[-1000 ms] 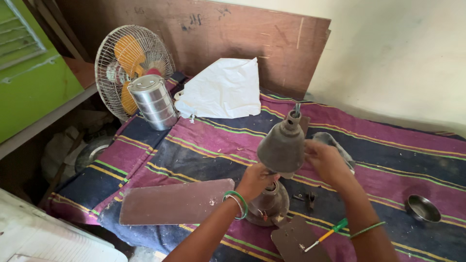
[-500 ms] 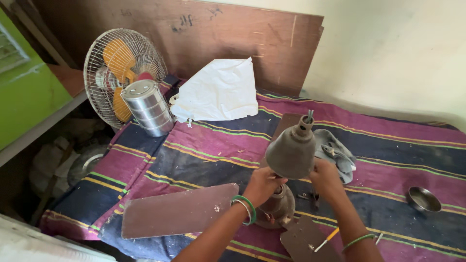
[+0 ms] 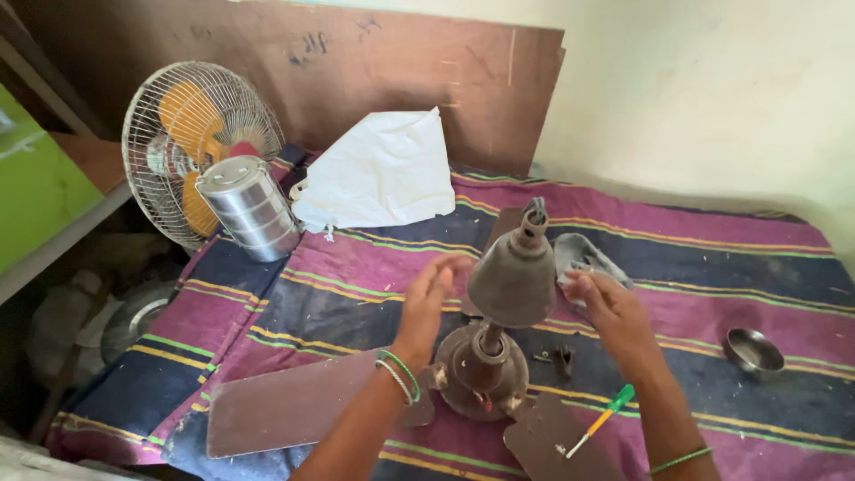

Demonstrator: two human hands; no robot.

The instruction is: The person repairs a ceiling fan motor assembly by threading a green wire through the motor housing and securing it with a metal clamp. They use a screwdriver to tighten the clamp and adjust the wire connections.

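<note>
A brown ceiling fan motor [image 3: 481,374] stands upright on a striped purple and blue cloth [image 3: 338,285]. Its bell-shaped canopy cover [image 3: 512,276] sits on the rod above the motor. My left hand [image 3: 429,303] is open just left of the cover, fingers spread and slightly apart from it. My right hand [image 3: 614,312] is open at the cover's right edge, fingertips at or almost on its rim. Two brown fan blades [image 3: 294,405] [image 3: 552,441] stick out from the motor toward me.
A green-handled screwdriver [image 3: 606,419] lies by my right forearm, with small dark parts [image 3: 557,358] near the motor. A steel bowl [image 3: 753,349] sits right. A grey rag [image 3: 583,254], white bag [image 3: 378,174], stacked steel container [image 3: 249,209], table fan [image 3: 191,142] and wooden board [image 3: 356,62] lie behind.
Both hands have let go of the fan assembly and opened on either side of the cover. The fan now stands straighter. The camera has shifted closer.
</note>
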